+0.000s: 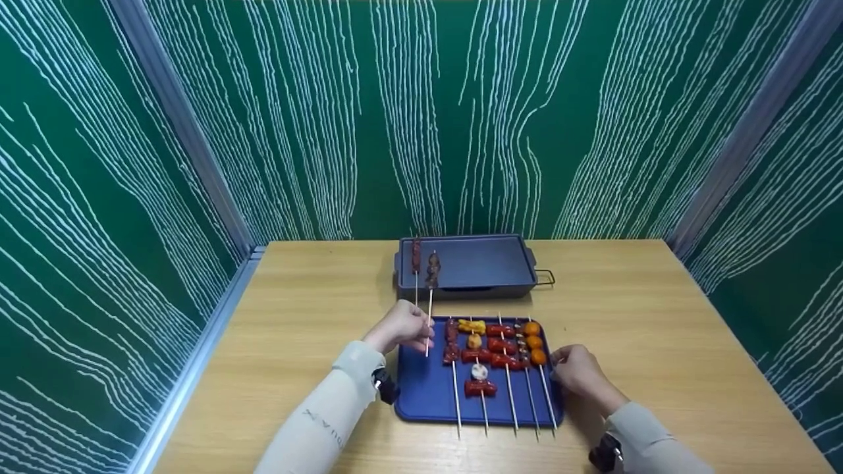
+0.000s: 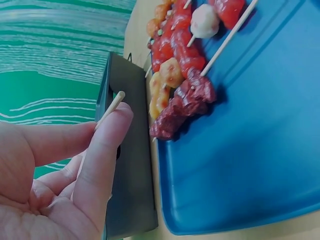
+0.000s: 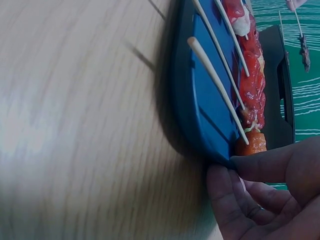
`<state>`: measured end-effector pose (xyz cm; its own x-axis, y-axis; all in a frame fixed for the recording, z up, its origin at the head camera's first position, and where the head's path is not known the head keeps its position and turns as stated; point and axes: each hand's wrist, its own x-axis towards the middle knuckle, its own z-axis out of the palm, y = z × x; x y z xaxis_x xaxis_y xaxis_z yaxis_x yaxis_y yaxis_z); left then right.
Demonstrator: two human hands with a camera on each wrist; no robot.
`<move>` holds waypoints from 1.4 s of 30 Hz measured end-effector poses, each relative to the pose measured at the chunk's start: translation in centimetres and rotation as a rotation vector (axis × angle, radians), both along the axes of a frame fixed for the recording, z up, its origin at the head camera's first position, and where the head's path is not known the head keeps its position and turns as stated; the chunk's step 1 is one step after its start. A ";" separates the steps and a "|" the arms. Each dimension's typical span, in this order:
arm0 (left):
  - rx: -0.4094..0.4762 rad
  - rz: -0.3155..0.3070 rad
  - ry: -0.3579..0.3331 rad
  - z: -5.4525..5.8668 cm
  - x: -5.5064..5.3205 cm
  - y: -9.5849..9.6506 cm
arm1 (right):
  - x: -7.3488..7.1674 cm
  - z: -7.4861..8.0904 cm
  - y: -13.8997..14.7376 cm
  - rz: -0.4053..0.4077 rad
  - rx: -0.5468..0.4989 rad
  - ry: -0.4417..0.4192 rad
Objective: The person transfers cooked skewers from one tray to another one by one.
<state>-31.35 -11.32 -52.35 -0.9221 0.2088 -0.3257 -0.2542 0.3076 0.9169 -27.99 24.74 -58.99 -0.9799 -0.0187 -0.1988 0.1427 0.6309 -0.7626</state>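
My left hand point(image 1: 409, 327) pinches the bare stick end of a dark meat skewer point(image 1: 433, 268) between thumb and fingers. Its meat end overlaps the near edge of the grey grill pan point(image 1: 481, 260) in the head view. A second, redder meat skewer point(image 1: 415, 255) lies at the left of the pan. Below is the blue tray point(image 1: 421, 395), bearing several skewers: red meat point(image 1: 451, 342), glossy red pieces point(image 1: 504, 345), and orange balls point(image 1: 535, 342). In the right wrist view, thumb and fingers of my right hand point(image 3: 270, 195) grip the rim of the tray at its right side.
The wooden table point(image 1: 296, 303) holds the pan at its far edge, with the tray just nearer. A wire handle point(image 1: 545, 277) sticks out at the pan's right. Green walls point(image 1: 461, 118) with white lines enclose the table; stick ends overhang the tray's near rim.
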 end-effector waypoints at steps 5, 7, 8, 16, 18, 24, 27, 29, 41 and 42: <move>0.002 0.012 0.001 -0.4 0.7 0.1 | 0.0 0.0 -0.1 -0.004 -0.007 -0.002; 0.001 0.012 0.004 -0.5 1.0 0.1 | 0.0 0.0 -0.1 -0.008 -0.012 -0.005; 0.003 0.009 0.005 -0.5 1.2 0.1 | 0.1 0.0 -0.2 -0.009 -0.015 -0.006; 0.012 0.007 0.012 -0.7 2.7 0.1 | 0.3 0.1 -0.1 -0.020 -0.021 0.000; 0.009 0.007 0.008 -0.7 3.0 0.2 | 0.3 0.1 -0.1 -0.017 -0.015 0.004; -0.004 0.003 -0.004 -0.8 3.9 0.5 | 0.3 0.1 -0.1 -0.011 -0.018 0.003; -0.003 0.000 -0.015 -1.0 4.4 0.6 | 0.3 0.1 -0.1 -0.013 -0.019 -0.009; -0.004 -0.003 -0.016 -1.2 4.8 0.6 | 0.4 0.2 -0.1 -0.012 -0.018 -0.014; 0.005 0.009 -0.036 -2.8 7.0 0.6 | 0.5 0.1 -0.1 -0.014 -0.022 0.019; 0.008 0.014 -0.038 -2.9 7.2 0.6 | 0.5 0.1 -0.1 -0.012 -0.025 0.020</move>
<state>-24.14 -10.74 -55.25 -0.9120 0.1988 -0.3589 -0.2932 0.2960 0.9091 -27.50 24.59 -58.87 -0.9839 -0.0112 -0.1783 0.1346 0.6099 -0.7810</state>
